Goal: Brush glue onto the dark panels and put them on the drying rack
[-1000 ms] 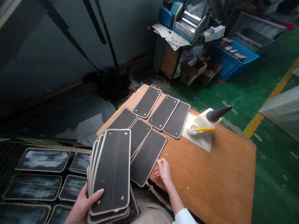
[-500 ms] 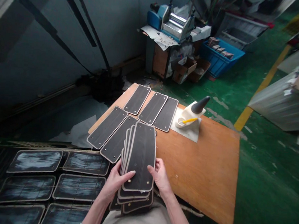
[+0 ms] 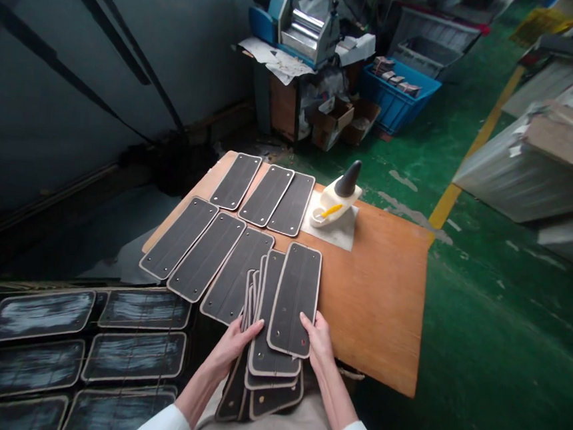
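Observation:
A fanned stack of black, tan-edged flat panels (image 3: pixel 266 360) rests over my lap at the near edge of the wooden table (image 3: pixel 379 297). My left hand (image 3: pixel 235 344) grips the stack's left side, thumb on top. My right hand (image 3: pixel 319 342) holds the top panel (image 3: pixel 297 296) by its lower right edge, fingers curled on it; this panel is shifted right of the stack. Several more panels (image 3: pixel 213 252) lie side by side in two rows on the table.
A white glue pot with a black cone and a yellow brush (image 3: pixel 335 199) stands on a sheet at the table's far side. Glue-smeared panels (image 3: pixel 134 355) lie on a rack at the left. A roller machine (image 3: pixel 303 29) and a blue crate (image 3: pixel 397 94) stand behind.
My right hand left the table and took hold of the top panel. The stack came in front of me, and the top panel has slid to the right, off the others.

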A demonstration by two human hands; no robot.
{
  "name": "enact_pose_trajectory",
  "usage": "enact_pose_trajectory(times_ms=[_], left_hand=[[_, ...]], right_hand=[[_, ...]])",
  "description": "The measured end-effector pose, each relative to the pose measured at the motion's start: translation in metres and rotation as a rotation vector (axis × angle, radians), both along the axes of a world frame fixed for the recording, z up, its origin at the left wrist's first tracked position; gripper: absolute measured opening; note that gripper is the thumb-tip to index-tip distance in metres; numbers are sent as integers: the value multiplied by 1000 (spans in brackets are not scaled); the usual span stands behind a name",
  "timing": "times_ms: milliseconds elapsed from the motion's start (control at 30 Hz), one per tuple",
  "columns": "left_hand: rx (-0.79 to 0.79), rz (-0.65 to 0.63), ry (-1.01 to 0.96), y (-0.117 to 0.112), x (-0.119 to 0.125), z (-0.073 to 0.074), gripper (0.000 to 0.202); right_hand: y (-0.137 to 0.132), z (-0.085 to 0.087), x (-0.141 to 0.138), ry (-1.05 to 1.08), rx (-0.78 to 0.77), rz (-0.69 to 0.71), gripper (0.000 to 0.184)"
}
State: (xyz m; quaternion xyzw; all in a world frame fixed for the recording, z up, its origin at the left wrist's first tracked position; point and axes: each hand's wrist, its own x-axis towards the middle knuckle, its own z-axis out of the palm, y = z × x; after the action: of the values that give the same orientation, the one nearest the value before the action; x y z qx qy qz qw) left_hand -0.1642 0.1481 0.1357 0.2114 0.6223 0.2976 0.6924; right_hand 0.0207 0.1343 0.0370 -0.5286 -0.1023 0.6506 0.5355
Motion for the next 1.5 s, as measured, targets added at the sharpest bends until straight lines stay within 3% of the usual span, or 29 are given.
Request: enact_pose_trajectory(times_ms=[133,300,467,633,800,1000,1167,1233,1300,1367,1500], left_hand=[[150,-21,127,-12,-7,-1,46],[262,-18,297,-31,-35,16,48],[235,64,357,-50,-57,34,49],[200,145,313,-59,-66,33,49],[183,127,270,-51,-72,29,49],[195,89,235,-34,-70,37,52],[210,14,213,-19,-68,34,53],[233,-22,203,-11,-64,32,53],[251,-67,174,-3,-56,29,52],[255,-125,118,6,-45,27,52],[185,-233,-20,18,-20,18,53]], right_hand=[[-3,-23,22,-142,17,-9,44],[1,-46,39,-481,117,106,39],[2,-56,29,-578,150,204,36],[4,-57,8,-718,127,253,36],[17,-51,-8,-851,117,319,28],[24,-39,-25,-939,38,350,31],[20,-19,-23,-941,-17,343,36],[18,-6,-21,-856,-3,326,35],[16,7,-21,-636,65,332,38],[12,16,-24,-467,135,280,40],[-1,23,-21,-439,123,-2,40]])
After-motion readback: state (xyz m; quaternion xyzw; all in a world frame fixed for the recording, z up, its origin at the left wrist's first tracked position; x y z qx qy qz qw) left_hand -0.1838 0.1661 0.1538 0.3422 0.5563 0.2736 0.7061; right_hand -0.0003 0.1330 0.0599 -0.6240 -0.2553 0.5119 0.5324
